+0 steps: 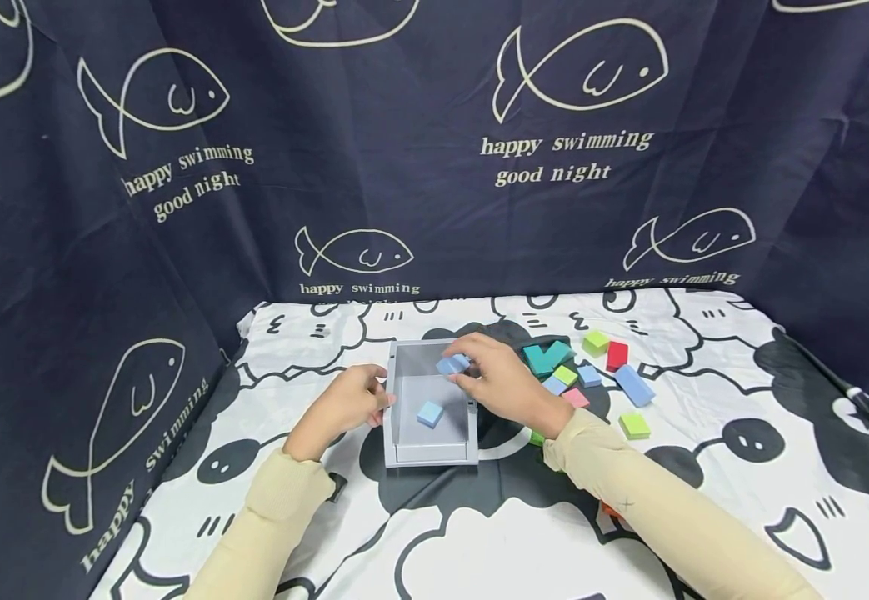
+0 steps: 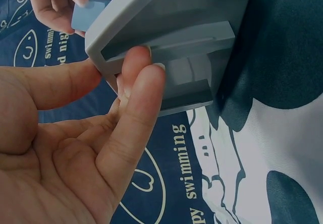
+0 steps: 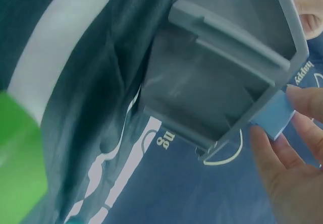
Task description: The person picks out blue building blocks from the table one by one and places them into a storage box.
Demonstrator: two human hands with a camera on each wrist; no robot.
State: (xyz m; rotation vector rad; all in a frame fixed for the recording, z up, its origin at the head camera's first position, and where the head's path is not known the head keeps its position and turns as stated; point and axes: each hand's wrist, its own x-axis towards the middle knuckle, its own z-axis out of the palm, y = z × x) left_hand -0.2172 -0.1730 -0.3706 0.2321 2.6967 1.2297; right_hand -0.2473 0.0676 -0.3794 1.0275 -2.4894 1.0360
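Observation:
A grey rectangular tray (image 1: pixel 434 453) is on the patterned cloth, with a light blue block (image 1: pixel 430 414) lying inside. The left hand (image 1: pixel 347 402) pinches the tray's left edge; in the left wrist view its thumb (image 2: pixel 65 85) is at the rim and its fingers bend under the side. Over the far right part of the tray, the right hand (image 1: pixel 505 379) pinches a second blue block (image 1: pixel 452 364) between thumb and fingers. The right wrist view shows that blue block (image 3: pixel 275 115) beside the tray's rim (image 3: pixel 298 37).
Right of the tray lie several loose blocks, among them a red block (image 1: pixel 617 356), a long blue block (image 1: pixel 634 384), a lime green block (image 1: pixel 635 426) and teal blocks (image 1: pixel 537 360). An orange piece (image 1: pixel 611 510) shows partly under the right sleeve. A dark curtain (image 1: pixel 434 167) stands behind.

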